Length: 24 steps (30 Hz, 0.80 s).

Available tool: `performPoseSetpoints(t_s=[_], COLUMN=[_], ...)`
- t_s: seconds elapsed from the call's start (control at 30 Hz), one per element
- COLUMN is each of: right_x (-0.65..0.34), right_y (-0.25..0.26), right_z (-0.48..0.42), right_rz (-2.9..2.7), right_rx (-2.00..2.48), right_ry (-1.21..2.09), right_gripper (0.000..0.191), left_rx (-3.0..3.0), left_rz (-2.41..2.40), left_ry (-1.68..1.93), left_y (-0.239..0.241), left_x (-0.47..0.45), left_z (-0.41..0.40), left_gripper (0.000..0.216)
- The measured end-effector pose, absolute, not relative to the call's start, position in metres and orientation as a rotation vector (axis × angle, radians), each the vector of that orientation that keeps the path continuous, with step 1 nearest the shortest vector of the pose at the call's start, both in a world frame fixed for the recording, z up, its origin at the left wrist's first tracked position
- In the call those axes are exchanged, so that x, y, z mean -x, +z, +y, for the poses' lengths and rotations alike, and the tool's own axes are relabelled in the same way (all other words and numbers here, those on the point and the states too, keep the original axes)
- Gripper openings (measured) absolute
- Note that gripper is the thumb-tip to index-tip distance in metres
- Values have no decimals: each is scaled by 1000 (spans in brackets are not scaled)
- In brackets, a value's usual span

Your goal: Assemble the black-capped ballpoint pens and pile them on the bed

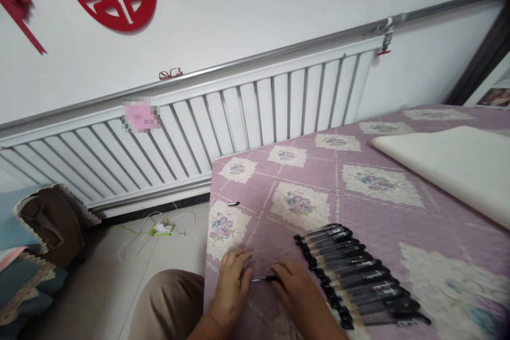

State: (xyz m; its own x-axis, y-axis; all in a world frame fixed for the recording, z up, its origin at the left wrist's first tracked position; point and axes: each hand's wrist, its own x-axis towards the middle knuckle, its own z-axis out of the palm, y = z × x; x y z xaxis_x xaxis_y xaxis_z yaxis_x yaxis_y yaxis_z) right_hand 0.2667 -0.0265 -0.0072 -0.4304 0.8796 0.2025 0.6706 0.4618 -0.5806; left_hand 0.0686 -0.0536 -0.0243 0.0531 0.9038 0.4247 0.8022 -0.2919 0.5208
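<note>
Between my two hands lies a slim pen (261,279) with a clear barrel and a dark end, just above or on the floral tablecloth. My left hand (234,281) has its fingers closed at the pen's left end. My right hand (294,286) pinches the dark end. My fingers hide both of the pen's tips. Just right of my right hand, a row of several black-and-clear pens (358,273) lies side by side on the cloth. A small black and silver piece, perhaps a pen cap (233,203), rests farther off near the left edge.
The bed-like surface has a purple floral cover (258,234). A cream folded sheet (450,164) lies at the right. A white radiator (247,111) runs along the wall, with glasses (170,73) on top. A power strip (162,228) with cables is on the floor.
</note>
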Motion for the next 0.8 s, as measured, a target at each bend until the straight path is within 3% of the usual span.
performPoseSetpoints(t_s=[0.4,0.63,0.8], right_x=[-272,-276,-277], right_y=[-10,-6,-7], right_z=[-27,-28,-28], right_rz=[-2070,-2063,-1984], right_rx=[1151,1164,1179], right_ry=[560,590,668], right_gripper=[20,22,24], left_rx=[-2046,-1979,-1961], left_rz=[2218,2188,2046], left_ry=[780,620,676], left_y=[1,4,12], left_x=[-27,-19,-35], left_z=[100,108,73], left_gripper=[47,21,14])
